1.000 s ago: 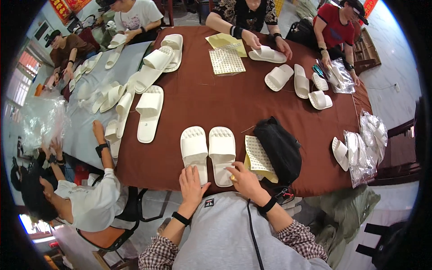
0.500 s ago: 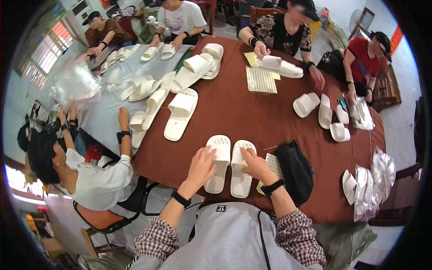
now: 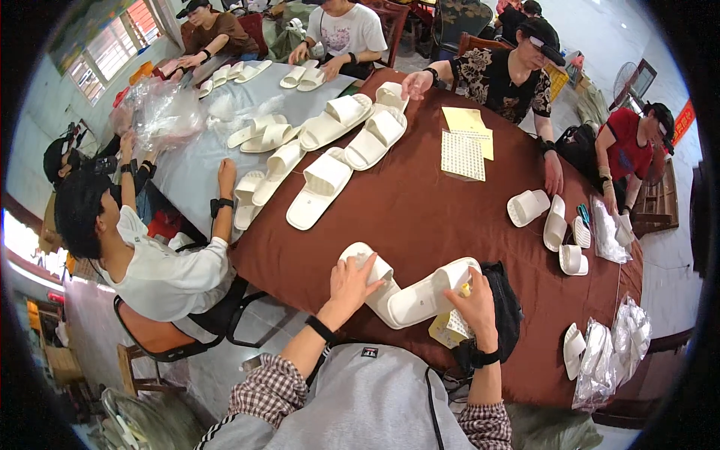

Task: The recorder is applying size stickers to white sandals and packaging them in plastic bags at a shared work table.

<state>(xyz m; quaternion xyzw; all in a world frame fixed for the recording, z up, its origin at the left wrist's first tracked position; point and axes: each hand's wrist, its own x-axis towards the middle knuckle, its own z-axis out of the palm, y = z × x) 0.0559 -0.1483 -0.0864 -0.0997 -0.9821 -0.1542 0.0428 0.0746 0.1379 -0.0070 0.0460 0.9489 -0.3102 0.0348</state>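
Lower centre: two white slippers (image 3: 405, 289) are clasped together by left hand (image 3: 351, 279) and right hand (image 3: 472, 304), soles apparently mated as a pair.

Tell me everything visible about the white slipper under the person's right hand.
The right slipper is a plain white open-toe slide of soft-looking fabric or foam, with a broad strap over the front. It lies on the brown tablecloth near the table's close edge, angled so one end meets the left slipper, forming a V. The right hand rests on its strap end; a black pouch sits beside it.
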